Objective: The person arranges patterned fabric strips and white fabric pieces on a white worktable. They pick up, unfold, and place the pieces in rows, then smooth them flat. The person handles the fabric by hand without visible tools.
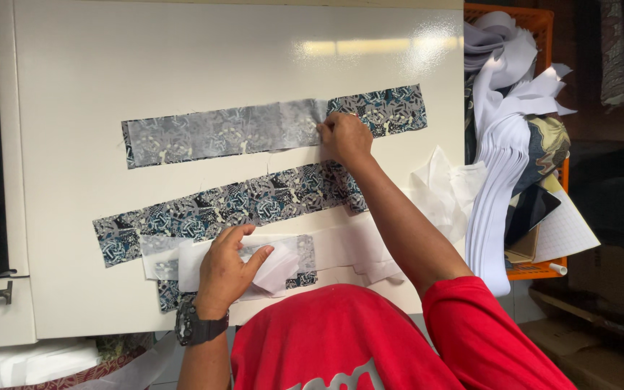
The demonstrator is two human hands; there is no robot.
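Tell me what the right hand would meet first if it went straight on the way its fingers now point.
The right hand points up and left along the top fabric strip. It would first slide over that strip's white-covered part, which its fingertips already touch.

There is one view only. The camera sits on the person's head and looks almost straight down at the white counter [182, 65]. It is close, so the red shirt [355, 339] fills the bottom edge. The counter fills most of the view, and an orange basket [536, 22] of cloth shows at the right edge
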